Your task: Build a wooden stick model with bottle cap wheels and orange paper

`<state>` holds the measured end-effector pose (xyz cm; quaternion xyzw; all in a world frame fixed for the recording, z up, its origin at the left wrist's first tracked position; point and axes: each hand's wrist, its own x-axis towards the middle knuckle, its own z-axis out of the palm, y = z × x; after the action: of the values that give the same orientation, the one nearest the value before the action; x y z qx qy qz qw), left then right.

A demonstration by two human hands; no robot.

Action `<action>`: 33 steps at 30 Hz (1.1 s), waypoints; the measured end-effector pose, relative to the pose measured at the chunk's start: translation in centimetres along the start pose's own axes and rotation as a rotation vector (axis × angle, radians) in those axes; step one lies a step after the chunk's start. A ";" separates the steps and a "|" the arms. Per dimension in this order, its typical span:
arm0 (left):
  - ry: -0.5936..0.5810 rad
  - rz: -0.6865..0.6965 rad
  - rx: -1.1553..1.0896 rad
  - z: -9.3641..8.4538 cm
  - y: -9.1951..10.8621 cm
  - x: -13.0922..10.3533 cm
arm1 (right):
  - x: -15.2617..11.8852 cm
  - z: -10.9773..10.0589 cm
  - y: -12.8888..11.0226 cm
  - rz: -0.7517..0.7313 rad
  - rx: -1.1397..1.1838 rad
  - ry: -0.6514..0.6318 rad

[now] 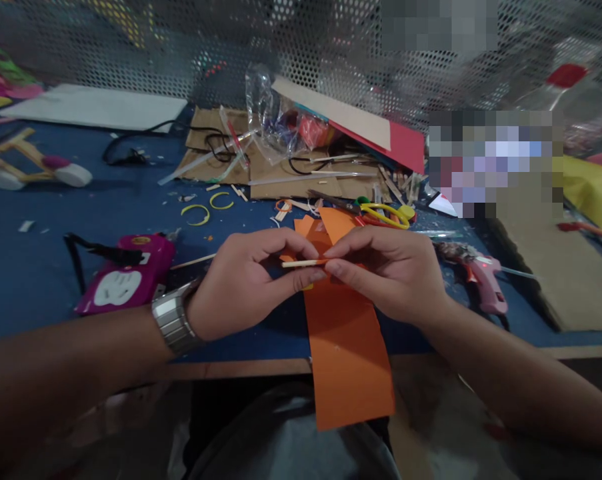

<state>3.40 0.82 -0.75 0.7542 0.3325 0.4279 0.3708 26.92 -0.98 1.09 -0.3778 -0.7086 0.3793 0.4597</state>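
A thin pale wooden stick (299,264) is pinched between the thumb and fingers of my left hand (261,273). My right hand (393,273) meets it fingertip to fingertip, its thumb and index finger closed on the stick's right end, where a bit of orange shows. Beneath both hands lies a long strip of orange paper (348,353), which hangs over the table's front edge. More orange pieces are partly hidden behind the fingers. Scissors with yellow handles (385,215) rest just beyond my right hand.
At the left are a purple device (131,277) with a black cable and a wooden-stick model (31,163). A pink glue gun (488,283) and cardboard (571,267) lie at the right. Behind are scraps, plastic wrap and red card (405,147) before a perforated metal panel (181,53).
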 end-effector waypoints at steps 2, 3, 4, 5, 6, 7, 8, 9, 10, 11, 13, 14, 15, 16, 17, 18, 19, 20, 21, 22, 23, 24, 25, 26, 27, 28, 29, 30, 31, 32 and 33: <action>0.000 0.002 0.003 0.0 0.0 0.0 | 0.0 0.1 0.0 0.019 0.013 0.006; -0.003 0.004 0.002 0.0 0.0 0.0 | 0.0 0.1 0.0 0.029 0.018 0.007; -0.004 0.008 0.000 0.0 0.1 0.0 | 0.0 0.1 0.0 0.037 0.025 0.009; -0.005 0.013 -0.001 -0.1 0.1 0.0 | 0.0 0.2 0.0 0.042 0.032 0.010; -0.005 0.019 0.002 -0.1 0.1 0.0 | 0.0 0.2 0.0 0.046 0.038 0.009; -0.004 0.025 0.009 -0.1 0.2 0.0 | 0.0 0.2 0.0 0.045 0.043 0.009; -0.003 0.030 0.019 -0.2 0.3 0.0 | 0.0 0.3 0.0 0.039 0.047 0.009; -0.003 0.032 0.030 -0.2 0.4 0.0 | 0.0 0.3 0.0 0.031 0.049 0.009; -0.005 0.031 0.039 -0.2 0.5 0.0 | 0.0 0.3 0.0 0.023 0.050 0.008; -0.009 0.029 0.045 -0.3 0.6 0.0 | 0.0 0.3 0.0 0.015 0.050 0.008; -0.014 0.023 0.047 -0.3 0.8 0.0 | 0.0 0.3 0.0 0.004 0.046 0.005; -0.013 0.021 0.046 -0.3 0.9 0.0 | 0.1 0.3 0.0 0.006 0.039 0.001; -0.008 0.018 0.046 -0.4 0.9 0.0 | 0.1 0.3 0.0 0.010 0.030 -0.005; -0.002 0.016 0.048 -0.4 0.9 0.0 | 0.1 0.3 0.0 0.012 0.021 -0.016; 0.005 0.015 0.052 -0.4 0.9 0.0 | 0.2 0.2 0.1 0.011 0.016 -0.033; 0.009 0.012 0.060 -0.5 0.9 0.0 | 0.2 0.2 0.2 0.004 0.017 -0.052; 0.010 0.009 0.067 -0.5 0.9 0.0 | 0.3 0.1 0.4 -0.008 0.022 -0.069; 0.010 0.005 0.073 -0.5 1.0 0.0 | 0.3 0.0 0.6 -0.023 0.029 -0.084; 0.008 -0.002 0.075 -0.6 1.0 0.0 | 0.3 -0.2 0.9 -0.036 0.034 -0.093; 0.009 -0.009 0.075 -0.6 1.0 0.0 | 0.4 -0.4 1.1 -0.047 0.037 -0.097; 0.010 -0.016 0.073 -0.6 1.1 0.0 | 0.4 -0.7 1.3 -0.059 0.037 -0.098; 0.011 -0.023 0.070 -0.6 1.1 0.0 | 0.4 -1.0 1.4 -0.071 0.031 -0.095; 0.014 -0.029 0.069 -0.7 1.1 -0.1 | 0.5 -1.3 1.5 -0.083 0.014 -0.087; 0.015 -0.037 0.071 -0.7 1.1 -0.1 | 0.6 -1.7 1.5 -0.097 -0.017 -0.077; 0.018 -0.045 0.075 -0.7 1.1 -0.1 | 0.7 -2.1 1.5 -0.106 -0.061 -0.063; 0.022 -0.051 0.080 -0.7 1.1 -0.2 | 0.8 -2.5 1.4 -0.107 -0.115 -0.046; 0.025 -0.058 0.084 -0.7 1.1 -0.2 | 0.9 -3.0 1.3 -0.105 -0.172 -0.028; 0.028 -0.065 0.086 -0.7 1.1 -0.2 | 1.1 -3.4 1.3 -0.114 -0.229 -0.012; 0.028 -0.071 0.084 -0.7 1.0 -0.3 | 1.2 -3.7 1.2 -0.137 -0.283 -0.002; 0.029 -0.079 0.079 -0.7 1.0 -0.3 | 1.4 -4.0 1.2 -0.172 -0.338 0.008; 0.029 -0.086 0.074 -0.7 1.0 -0.4 | 1.4 -4.2 1.2 -0.212 -0.392 0.016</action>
<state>2.81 0.21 0.22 0.7462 0.3854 0.4099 0.3559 30.69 1.59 1.82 -0.3862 -0.8009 0.1810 0.4203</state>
